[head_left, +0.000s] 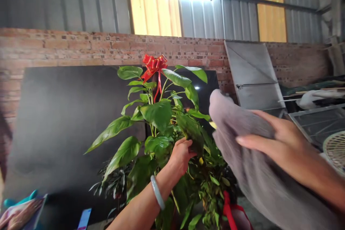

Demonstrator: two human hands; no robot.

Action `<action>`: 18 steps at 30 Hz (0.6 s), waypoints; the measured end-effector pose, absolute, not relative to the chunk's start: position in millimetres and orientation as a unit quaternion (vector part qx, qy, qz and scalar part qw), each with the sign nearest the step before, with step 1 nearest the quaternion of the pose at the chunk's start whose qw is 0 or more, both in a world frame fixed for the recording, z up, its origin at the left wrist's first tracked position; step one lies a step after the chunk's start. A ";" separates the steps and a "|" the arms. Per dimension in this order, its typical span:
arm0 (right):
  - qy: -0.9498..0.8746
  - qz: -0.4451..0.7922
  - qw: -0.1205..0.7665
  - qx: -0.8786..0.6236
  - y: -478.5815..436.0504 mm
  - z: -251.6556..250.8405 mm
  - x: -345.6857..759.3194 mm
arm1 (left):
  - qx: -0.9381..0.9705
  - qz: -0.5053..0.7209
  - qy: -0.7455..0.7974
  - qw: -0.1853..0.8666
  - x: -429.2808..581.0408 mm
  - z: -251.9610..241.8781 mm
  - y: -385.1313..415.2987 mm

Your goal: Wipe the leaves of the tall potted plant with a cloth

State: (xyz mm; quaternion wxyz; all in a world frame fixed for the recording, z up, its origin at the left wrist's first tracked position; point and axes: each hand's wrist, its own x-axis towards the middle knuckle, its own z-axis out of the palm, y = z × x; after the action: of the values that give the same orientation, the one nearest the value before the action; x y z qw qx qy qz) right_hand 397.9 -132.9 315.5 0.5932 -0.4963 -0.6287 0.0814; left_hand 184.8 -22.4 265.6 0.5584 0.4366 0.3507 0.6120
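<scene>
The left hand (181, 156) reaches up into the leafy plant (161, 129) and clasps 1 dark green leaf (192, 131), thumb and fingers closed on its lower edge; a pale bangle (157, 192) sits on the wrist just below the grip; the right hand (272, 134) lies flat against a grey cloth (242, 154), fingers stretched out toward the left and pressing the fabric, though whether the thumb pinches it from behind cannot be told; the cloth drapes down and to the right from under that palm, and its upper fold stands just right of the held leaf, near it but whether touching cannot be told.

Above the left grip, at the top of the plant, a red ribbon bow (154, 65) is tied on a stem, with its tails hanging down among the leaves; below and right of the grip, a red strap (228, 208) shows at the foot of the plant; behind the plant leans a dark board (61, 122) against a brick wall (81, 46); right of the cloth hand a grey metal panel (253, 75) leans on the same wall, and farther right, at the frame edge, part of a white fan grille (335, 149) shows; far below and left of the left forearm lie colourful printed sheets (20, 212), blurred.
</scene>
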 end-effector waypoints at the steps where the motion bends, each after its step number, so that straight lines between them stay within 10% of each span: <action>1: -0.646 0.084 0.590 -0.476 -122.4 322.6 384.9 | 0.440 0.608 0.348 0.562 183.9 264.7 -24.0; 8: -0.683 0.145 0.450 -0.557 -120.2 242.9 387.7 | 0.475 0.607 0.371 0.518 157.9 251.2 -31.2; 14: -0.624 0.058 0.597 -0.501 -106.5 312.4 385.2 | 0.465 0.610 0.369 0.526 157.8 244.7 -34.9; 18: -0.720 0.113 0.469 -0.499 -80.0 296.5 344.8 | 0.470 0.618 0.359 0.518 160.1 239.6 -33.7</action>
State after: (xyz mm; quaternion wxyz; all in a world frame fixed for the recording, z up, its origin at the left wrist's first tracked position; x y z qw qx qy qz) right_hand 344.8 -80.0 296.5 0.4693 -0.4989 -0.7198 0.1127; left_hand 160.1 -33.7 239.6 0.5180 0.4701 0.3595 0.6177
